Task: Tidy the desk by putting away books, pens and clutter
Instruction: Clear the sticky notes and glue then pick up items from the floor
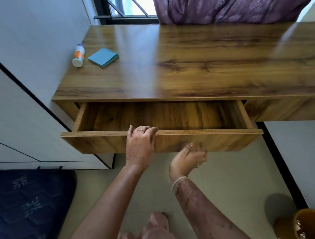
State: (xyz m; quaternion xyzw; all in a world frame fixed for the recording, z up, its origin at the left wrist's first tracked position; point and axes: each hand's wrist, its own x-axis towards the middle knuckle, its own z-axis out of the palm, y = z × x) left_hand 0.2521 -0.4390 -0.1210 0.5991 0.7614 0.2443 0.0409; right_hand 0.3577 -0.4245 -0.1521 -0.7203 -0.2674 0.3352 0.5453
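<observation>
A: What was seen at the far left?

B: A dark blue patterned mattress (29,206) was noted low on the floor, w/ white cabinet panels (10,102) above it.

A: And on the counter (195,61)?

B: Two bits of clutter were left at its back-left corner: a white bottle (78,55) lying on its side, and just beside it, to the right, a blue notepad (103,57) lying flat. They were apart, not touching.

A: The drawer (161,137)?

B: It was pulled out under the counter; its visible interior was bare wood.

A: Hands?

B: The left hand (140,144) was laid over the drawer front's top edge, grip closed on that edge. The right hand (188,158) was held at the front's lower edge, fingers curled under; whether anything was grasped couldn't be told.

A: Far right?

B: A brown bin (314,224) was seen on the floor.
</observation>
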